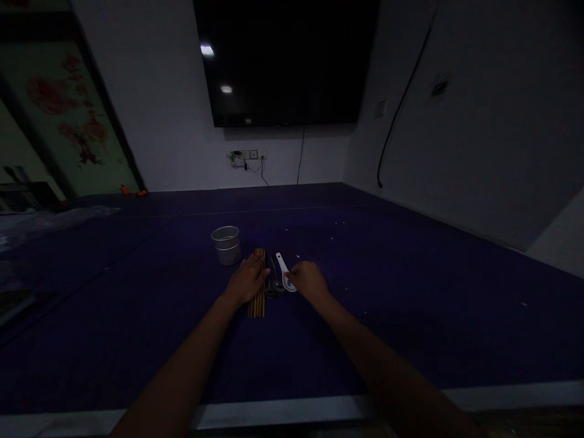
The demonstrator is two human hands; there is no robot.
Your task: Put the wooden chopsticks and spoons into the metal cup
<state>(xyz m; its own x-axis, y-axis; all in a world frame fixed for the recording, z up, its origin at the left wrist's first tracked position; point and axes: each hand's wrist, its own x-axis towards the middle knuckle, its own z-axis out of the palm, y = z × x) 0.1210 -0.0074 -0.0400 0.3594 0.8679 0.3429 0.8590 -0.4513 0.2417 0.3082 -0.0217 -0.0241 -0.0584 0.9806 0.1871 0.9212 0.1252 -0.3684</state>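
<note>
The white spoon (283, 268) lies on the dark blue-purple desk (392, 316), its handle pointing away from the person and its blue-marked bowl toward them. The right hand (309, 280) is at the bowl's right edge, thumb and forefinger pinching it, the other fingers curled in. Just left of the white spoon are the metal spoons (276, 285), their bowls also toward the person; in this dim light there appear to be two. Beside them, a row of wooden chopsticks (257, 304) lies side by side, running away from the person. The left hand (247, 280) rests across the chopsticks, palm down, its fingers extended over them and the thumb a little apart, reaching toward the metal spoons.

Beyond the left hand, a silvery cup (227, 248) stands upright, near the far ends of the chopsticks. Small white bits are scattered over the desk. Clear plastic (50, 222) lies at the far left, and a small orange object (133, 192) sits by the back wall. Above, a large black television (292, 61) hangs over wall sockets (249, 154) with cables.
</note>
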